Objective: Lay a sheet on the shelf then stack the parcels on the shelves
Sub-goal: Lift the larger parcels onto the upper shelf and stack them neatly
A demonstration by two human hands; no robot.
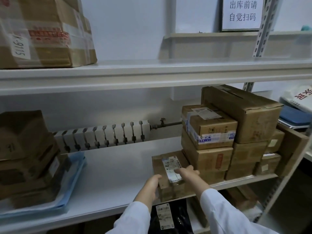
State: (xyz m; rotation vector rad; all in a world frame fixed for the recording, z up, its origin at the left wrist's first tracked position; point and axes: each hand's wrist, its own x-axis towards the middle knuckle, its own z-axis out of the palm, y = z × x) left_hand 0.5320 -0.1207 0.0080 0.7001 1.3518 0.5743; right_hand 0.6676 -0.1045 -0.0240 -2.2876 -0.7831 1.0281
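A flat brown parcel (166, 168) with a white label lies at the front edge of the white middle shelf (118, 173), touching the stack of brown parcels (224, 132) on its right. My left hand (150, 187) grips its near left corner. My right hand (190, 174) rests flat on its top, fingers over the label. A blue sheet (74, 188) lies on the shelf's left end under a pile of brown boxes (27, 157).
The upper shelf (152, 73) holds a large taped box (42, 31) at the left. A radiator (104, 135) runs along the wall behind the middle shelf. A black bag with a label (170, 217) sits below. A paper sign (243, 12) hangs at the upper right.
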